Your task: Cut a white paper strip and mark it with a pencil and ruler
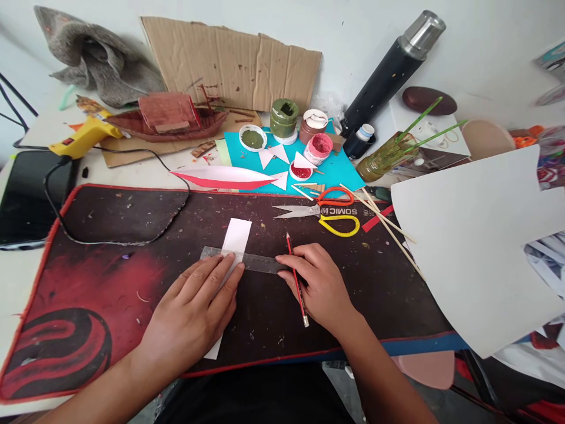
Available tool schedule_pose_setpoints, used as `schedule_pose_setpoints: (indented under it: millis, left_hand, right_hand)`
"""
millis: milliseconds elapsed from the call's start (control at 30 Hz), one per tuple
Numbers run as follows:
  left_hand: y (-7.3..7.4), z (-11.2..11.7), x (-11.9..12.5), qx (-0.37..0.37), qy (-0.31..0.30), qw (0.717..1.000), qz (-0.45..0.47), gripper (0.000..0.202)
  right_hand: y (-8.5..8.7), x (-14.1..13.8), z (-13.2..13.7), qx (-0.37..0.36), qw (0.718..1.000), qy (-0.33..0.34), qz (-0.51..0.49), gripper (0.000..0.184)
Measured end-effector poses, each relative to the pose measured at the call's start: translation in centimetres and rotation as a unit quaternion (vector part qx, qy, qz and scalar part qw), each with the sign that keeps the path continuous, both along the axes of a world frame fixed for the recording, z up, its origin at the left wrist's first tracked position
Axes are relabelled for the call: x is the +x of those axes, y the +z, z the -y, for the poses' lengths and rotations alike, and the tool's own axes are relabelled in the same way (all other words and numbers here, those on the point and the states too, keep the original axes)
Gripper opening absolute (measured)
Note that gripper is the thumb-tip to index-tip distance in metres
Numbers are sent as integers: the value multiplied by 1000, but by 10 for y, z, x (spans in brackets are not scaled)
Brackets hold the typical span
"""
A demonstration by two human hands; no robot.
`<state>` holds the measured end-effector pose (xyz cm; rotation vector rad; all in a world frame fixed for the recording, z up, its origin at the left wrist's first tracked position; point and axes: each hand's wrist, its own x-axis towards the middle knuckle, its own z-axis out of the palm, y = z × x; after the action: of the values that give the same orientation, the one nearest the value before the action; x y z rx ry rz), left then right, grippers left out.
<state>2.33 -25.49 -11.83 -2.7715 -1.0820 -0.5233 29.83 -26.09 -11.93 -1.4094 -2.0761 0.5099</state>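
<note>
A white paper strip [238,234] lies on the dark mat, with a clear plastic ruler [260,264] across it. My left hand [194,303] rests flat over the strip, its fingertips pressing on the ruler's edge and the paper; its fingers are stretched out and part of the strip is hidden beneath. In my right hand [320,285] a red and black pencil [301,297] is held, point away from me, while thumb and forefinger pinch the ruler's right end. Beyond that hand lie scissors [320,211] with one orange and one yellow handle, blades apart.
On a blue sheet [238,147] stand paint jars [283,121] and white paper triangles. A red-edged paper boat shape [220,178] lies before them. A brown model boat [168,121], a yellow glue gun [86,135] with its cable, thin sticks [388,224] and a large white sheet [468,235] surround the mat [145,218].
</note>
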Motion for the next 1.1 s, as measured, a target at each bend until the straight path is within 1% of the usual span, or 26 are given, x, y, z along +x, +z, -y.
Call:
schedule_pose_setpoints:
  millis: [667,1100]
  left_hand:
    - [0,0,0,2,0,1000,1,42]
    - [1,-1,1,5,-4,1000,6,39]
  right_hand:
    - [-1,1,0,-1,1000,1,-2,17]
    - [-1,1,-1,2,1000,4,-6,17]
